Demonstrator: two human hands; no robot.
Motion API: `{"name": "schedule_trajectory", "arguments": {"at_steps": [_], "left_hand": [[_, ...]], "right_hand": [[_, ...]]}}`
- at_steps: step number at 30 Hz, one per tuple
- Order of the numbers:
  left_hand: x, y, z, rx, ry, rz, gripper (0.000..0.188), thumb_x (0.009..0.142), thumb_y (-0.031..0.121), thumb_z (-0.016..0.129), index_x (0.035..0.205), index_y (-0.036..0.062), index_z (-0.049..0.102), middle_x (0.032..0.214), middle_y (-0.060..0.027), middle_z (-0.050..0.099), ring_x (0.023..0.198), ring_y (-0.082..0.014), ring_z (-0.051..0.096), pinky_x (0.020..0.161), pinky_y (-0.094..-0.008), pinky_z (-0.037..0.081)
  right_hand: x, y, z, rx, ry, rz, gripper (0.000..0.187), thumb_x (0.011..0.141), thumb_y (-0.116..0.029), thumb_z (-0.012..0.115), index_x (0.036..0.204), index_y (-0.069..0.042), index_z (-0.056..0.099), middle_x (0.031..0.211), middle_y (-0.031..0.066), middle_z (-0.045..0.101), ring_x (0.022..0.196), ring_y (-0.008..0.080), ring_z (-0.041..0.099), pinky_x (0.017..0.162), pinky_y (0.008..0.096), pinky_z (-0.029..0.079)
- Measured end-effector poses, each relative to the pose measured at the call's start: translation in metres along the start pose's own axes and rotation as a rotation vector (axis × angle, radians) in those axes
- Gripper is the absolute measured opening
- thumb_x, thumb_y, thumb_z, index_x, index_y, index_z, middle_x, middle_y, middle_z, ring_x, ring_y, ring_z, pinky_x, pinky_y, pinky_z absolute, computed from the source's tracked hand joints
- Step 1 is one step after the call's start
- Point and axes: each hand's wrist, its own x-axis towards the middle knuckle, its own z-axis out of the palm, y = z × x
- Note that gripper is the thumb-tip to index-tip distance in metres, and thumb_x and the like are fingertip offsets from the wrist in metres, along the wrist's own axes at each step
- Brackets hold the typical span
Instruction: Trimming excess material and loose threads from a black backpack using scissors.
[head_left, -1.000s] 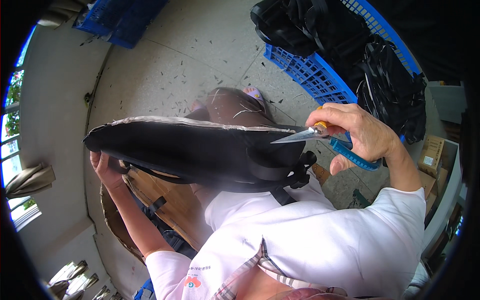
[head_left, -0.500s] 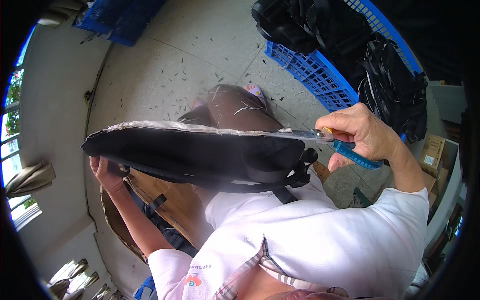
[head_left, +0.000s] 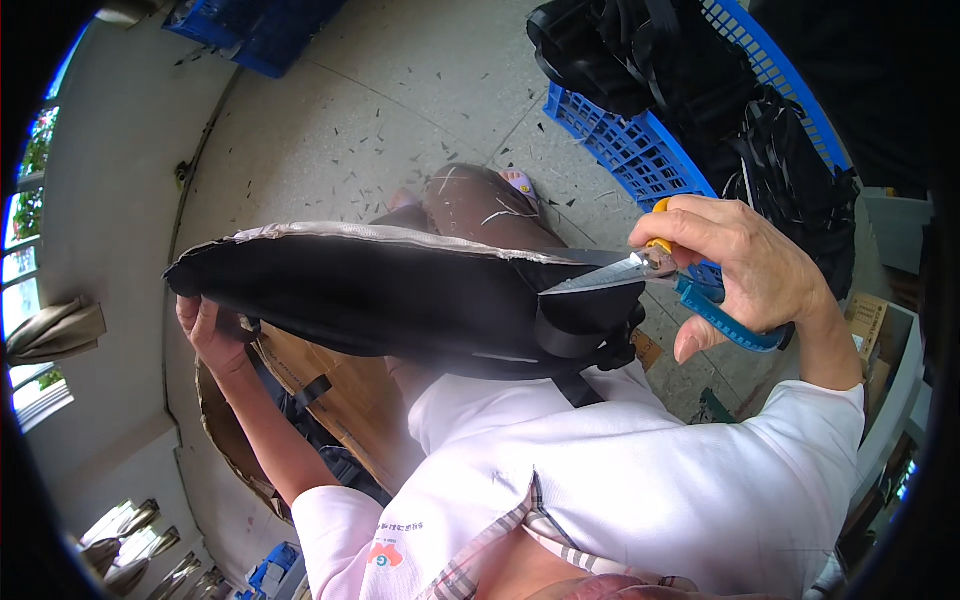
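Note:
A black fabric bag (head_left: 400, 300) stretches across in front of my body, with a pale seam edge (head_left: 370, 234) along its top side. My left hand (head_left: 212, 333) grips the bag's left end, thumb and fingers partly hidden behind the cloth. In my right hand (head_left: 755, 265) is a pair of scissors (head_left: 650, 264) with blue and yellow handles. The scissor blades are spread: one lies along the right end of the seam edge, the other crosses in front of the black cloth. Black straps (head_left: 570, 340) bunch at the bag's right end.
At the upper right stands a blue plastic basket (head_left: 640, 150) heaped with black bags (head_left: 690, 60). Dark scraps and pale threads litter the floor (head_left: 330, 130). Another blue crate (head_left: 260, 35) is at the upper left. An open cardboard box (head_left: 330, 400) sits below the bag, beside my left arm.
The scissors have gone from nearly closed to spread blades, and my right thumb has dropped away from the fingers. The bag's right end has shifted slightly right.

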Motion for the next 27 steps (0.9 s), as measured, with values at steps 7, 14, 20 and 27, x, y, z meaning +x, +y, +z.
{"name": "schedule_trajectory", "arguments": {"at_steps": [7,14,20,27], "left_hand": [[-0.003,0.005,0.005,-0.032,-0.03,-0.011,0.034,0.078,-0.001,0.055,0.112,0.0019,0.055,0.113,-0.0119,0.057,0.105,-0.024,0.054,0.094,-0.0374,0.041],[-0.008,-0.001,-0.001,-0.045,0.024,-0.029,0.034,0.078,-0.003,0.056,0.112,0.0018,0.056,0.112,-0.0115,0.058,0.104,-0.0232,0.055,0.093,-0.036,0.041],[-0.012,0.002,0.001,-0.059,0.038,-0.037,0.036,0.078,-0.001,0.059,0.113,0.0035,0.055,0.112,-0.0107,0.058,0.102,-0.022,0.057,0.092,-0.0355,0.044],[-0.015,0.001,0.0,-0.087,0.101,-0.037,0.032,0.078,-0.004,0.056,0.109,0.0001,0.057,0.109,-0.0118,0.059,0.1,-0.0219,0.057,0.09,-0.0334,0.044]], "right_hand": [[0.012,-0.003,-0.001,-0.107,-0.03,0.019,0.075,0.049,-0.057,0.076,0.096,-0.002,0.056,0.078,0.0076,0.056,0.065,0.0193,0.054,0.059,0.0297,0.045],[0.024,-0.005,-0.003,-0.098,-0.102,0.025,0.062,0.053,-0.054,0.075,0.085,-0.003,0.058,0.063,0.0051,0.054,0.055,0.0177,0.053,0.051,0.0277,0.042],[0.021,0.001,0.003,-0.097,-0.009,-0.063,0.063,0.057,-0.064,0.067,0.079,-0.005,0.058,0.055,-0.0006,0.047,0.042,0.0082,0.04,0.04,0.02,0.032],[0.032,-0.002,0.005,-0.101,-0.022,-0.078,0.062,0.059,-0.064,0.065,0.078,-0.005,0.057,0.053,-0.0009,0.044,0.042,0.0092,0.04,0.04,0.0215,0.032]]}}
